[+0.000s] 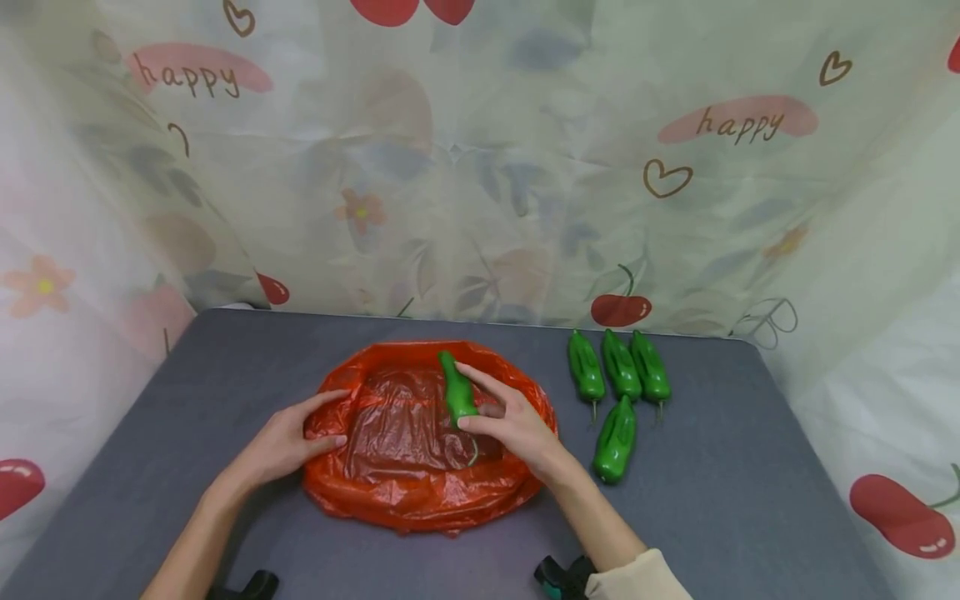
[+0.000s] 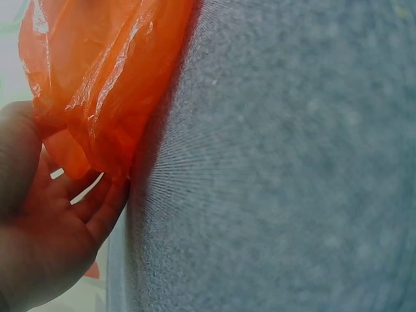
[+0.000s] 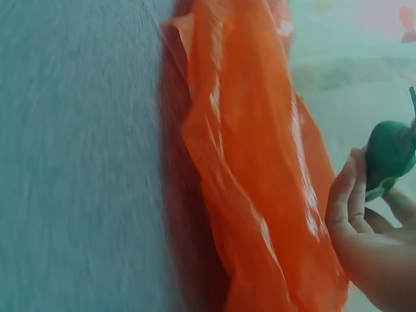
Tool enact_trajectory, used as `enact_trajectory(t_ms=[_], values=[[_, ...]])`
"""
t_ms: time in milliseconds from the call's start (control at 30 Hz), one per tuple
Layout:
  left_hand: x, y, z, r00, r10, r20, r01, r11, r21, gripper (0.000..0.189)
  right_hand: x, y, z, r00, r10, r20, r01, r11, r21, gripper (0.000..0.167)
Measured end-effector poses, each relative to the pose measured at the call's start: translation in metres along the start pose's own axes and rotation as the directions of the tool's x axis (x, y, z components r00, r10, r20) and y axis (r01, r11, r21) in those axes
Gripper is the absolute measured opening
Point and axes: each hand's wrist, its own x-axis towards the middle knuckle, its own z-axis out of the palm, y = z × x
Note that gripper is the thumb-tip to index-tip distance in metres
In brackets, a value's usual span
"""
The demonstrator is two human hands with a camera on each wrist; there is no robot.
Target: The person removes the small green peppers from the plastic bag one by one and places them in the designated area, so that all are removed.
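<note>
A red plastic bag (image 1: 405,517) lies spread on the grey table with its mouth rolled wide. My left hand (image 1: 288,437) grips the bag's left rim, the thumb on one side and the fingers on the other; the left wrist view shows the orange-red film (image 2: 123,84) between them. Over the right part of the bag's opening, my right hand (image 1: 517,421) holds a green pepper (image 1: 456,387) between thumb and fingers. In the right wrist view the pepper (image 3: 390,151) is up beside the bag's wall, its thin stem pointing upward.
Several more green peppers (image 1: 618,367) lie on the table right of the bag, with one pepper (image 1: 615,442) nearer the front. Dark wrist devices (image 1: 562,579) show at the bottom edge. A printed curtain (image 1: 450,208) stands behind the table (image 1: 720,467).
</note>
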Motion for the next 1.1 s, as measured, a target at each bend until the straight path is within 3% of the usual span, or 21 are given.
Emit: enact_trajectory(t_ms=[533,700,1100], values=[[-0.001,0.003,-0.001,1.000,-0.002,0.010,0.002,1.000,-0.015,0.067,-0.042,-0.007,-0.046,0.994,-0.046,-0.100,0.035,0.993,-0.111,0.069],[-0.001,0.003,-0.001,1.000,-0.001,0.010,0.001,1.000,-0.007,0.067,-0.055,-0.006,-0.058,0.992,-0.046,-0.116,0.034,0.994,-0.103,0.070],[0.000,0.001,-0.001,1.000,0.008,0.017,-0.008,1.000,-0.008,0.068,-0.089,0.007,-0.089,0.978,-0.014,-0.210,-0.013,0.992,-0.129,0.071]])
